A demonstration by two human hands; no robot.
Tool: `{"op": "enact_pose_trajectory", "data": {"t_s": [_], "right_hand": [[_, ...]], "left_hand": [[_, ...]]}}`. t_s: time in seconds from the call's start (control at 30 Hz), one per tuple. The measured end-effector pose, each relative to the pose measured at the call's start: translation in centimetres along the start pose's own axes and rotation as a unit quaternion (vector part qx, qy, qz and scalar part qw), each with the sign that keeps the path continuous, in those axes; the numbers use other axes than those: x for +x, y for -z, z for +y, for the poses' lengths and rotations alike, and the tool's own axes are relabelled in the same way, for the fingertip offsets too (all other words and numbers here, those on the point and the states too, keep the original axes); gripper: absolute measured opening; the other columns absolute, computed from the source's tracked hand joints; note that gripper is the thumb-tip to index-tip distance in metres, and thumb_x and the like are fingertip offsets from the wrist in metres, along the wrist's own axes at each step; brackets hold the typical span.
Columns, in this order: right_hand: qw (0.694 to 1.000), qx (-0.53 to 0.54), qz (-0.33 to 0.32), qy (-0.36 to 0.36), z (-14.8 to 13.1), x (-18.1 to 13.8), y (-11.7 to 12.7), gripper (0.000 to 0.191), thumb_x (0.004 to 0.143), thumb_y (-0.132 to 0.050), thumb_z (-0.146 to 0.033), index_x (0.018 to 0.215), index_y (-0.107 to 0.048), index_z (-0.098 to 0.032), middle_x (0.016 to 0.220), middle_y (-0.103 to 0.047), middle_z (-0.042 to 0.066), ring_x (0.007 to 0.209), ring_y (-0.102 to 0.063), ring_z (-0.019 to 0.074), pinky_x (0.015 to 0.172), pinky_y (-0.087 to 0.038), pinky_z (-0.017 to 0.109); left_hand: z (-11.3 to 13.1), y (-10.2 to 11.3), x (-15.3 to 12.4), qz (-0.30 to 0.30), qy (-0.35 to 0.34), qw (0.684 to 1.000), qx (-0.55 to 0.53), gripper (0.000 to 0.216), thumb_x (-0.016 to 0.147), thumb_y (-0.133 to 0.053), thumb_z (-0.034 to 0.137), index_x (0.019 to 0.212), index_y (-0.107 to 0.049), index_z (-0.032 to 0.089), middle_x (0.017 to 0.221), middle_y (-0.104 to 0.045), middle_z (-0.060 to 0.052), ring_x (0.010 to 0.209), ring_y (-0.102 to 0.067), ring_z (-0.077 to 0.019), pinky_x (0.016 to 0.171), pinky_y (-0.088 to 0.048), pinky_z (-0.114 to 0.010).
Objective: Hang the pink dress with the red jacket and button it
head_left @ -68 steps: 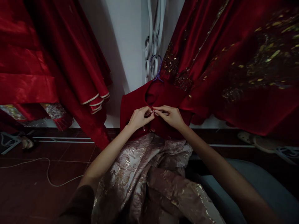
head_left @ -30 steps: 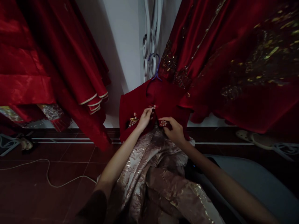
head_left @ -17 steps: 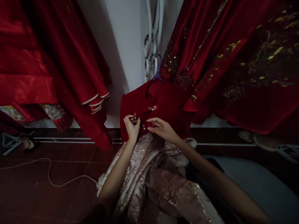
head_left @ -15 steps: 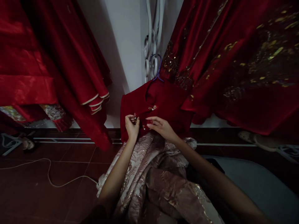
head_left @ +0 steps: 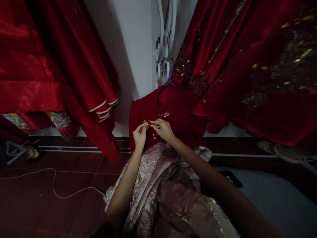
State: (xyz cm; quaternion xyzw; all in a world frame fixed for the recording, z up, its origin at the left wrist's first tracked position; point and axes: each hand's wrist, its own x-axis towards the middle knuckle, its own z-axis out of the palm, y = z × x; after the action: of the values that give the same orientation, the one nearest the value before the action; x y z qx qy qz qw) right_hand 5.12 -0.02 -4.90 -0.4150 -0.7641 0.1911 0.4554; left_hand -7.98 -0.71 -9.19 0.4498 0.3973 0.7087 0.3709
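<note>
A dark red top [head_left: 180, 112] hangs on a purple hanger [head_left: 170, 74] from white metal scrollwork [head_left: 165, 39]. Below it falls a pale pink and gold brocade skirt [head_left: 163, 191]. My left hand [head_left: 140, 135] and my right hand [head_left: 162, 129] meet at the top's front, left of centre. Both pinch a small beaded gold clasp [head_left: 146, 123] between their fingertips. A second beaded clasp [head_left: 164, 114] sits a little higher, near the neckline. A small bead [head_left: 154, 135] shows just below my fingers.
Red satin gowns hang at the left [head_left: 44, 72] and a gold-embroidered red gown at the right [head_left: 260, 66]. A white cable [head_left: 53, 185] lies on the dark red tiled floor. A grey surface [head_left: 272, 201] with a dark phone-like item [head_left: 229, 178] is at lower right.
My right hand has moved left to meet my left hand at the lower clasp. Earlier both hands worked at the neckline clasp, then shifted down and left along the front.
</note>
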Motion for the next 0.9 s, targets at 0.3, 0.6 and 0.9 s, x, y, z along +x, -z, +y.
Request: {"op": "enact_pose_trajectory", "data": {"t_s": [0.3, 0.6, 0.9], "right_hand": [[0.998, -0.06, 0.015, 0.03, -0.1, 0.25, 0.01, 0.025, 0.084, -0.056, -0.021, 0.104, -0.07, -0.02, 0.091, -0.064, 0.006, 0.076, -0.062, 0.0122, 0.068, -0.053, 0.022], [0.995, -0.069, 0.027, 0.062, 0.37, -0.14, -0.26, 0.028, 0.086, -0.052, -0.022, 0.109, -0.067, -0.019, 0.092, -0.063, 0.006, 0.081, -0.061, 0.0135, 0.075, -0.051, 0.025], [0.997, -0.036, 0.001, 0.062, 0.15, -0.57, -0.06, 0.027, 0.087, -0.049, -0.022, 0.109, -0.064, -0.02, 0.094, -0.061, 0.005, 0.08, -0.06, 0.0127, 0.074, -0.052, 0.024]], "left_hand": [[0.41, -0.16, -0.58, -0.028, -0.019, 0.998, 0.047, 0.031, 0.072, -0.066, 0.025, 0.1, -0.068, 0.011, 0.101, -0.07, -0.011, 0.088, -0.068, -0.0183, 0.088, -0.053, -0.034], [0.12, 0.44, -0.26, -0.03, -0.01, 0.997, 0.073, 0.027, 0.071, -0.066, 0.024, 0.094, -0.07, 0.013, 0.094, -0.072, -0.009, 0.082, -0.069, -0.0173, 0.082, -0.055, -0.032], [0.65, 0.16, -0.55, -0.05, 0.012, 0.998, 0.033, 0.033, 0.068, -0.067, 0.019, 0.1, -0.067, 0.011, 0.099, -0.07, -0.011, 0.086, -0.068, -0.0184, 0.087, -0.054, -0.035]]}}
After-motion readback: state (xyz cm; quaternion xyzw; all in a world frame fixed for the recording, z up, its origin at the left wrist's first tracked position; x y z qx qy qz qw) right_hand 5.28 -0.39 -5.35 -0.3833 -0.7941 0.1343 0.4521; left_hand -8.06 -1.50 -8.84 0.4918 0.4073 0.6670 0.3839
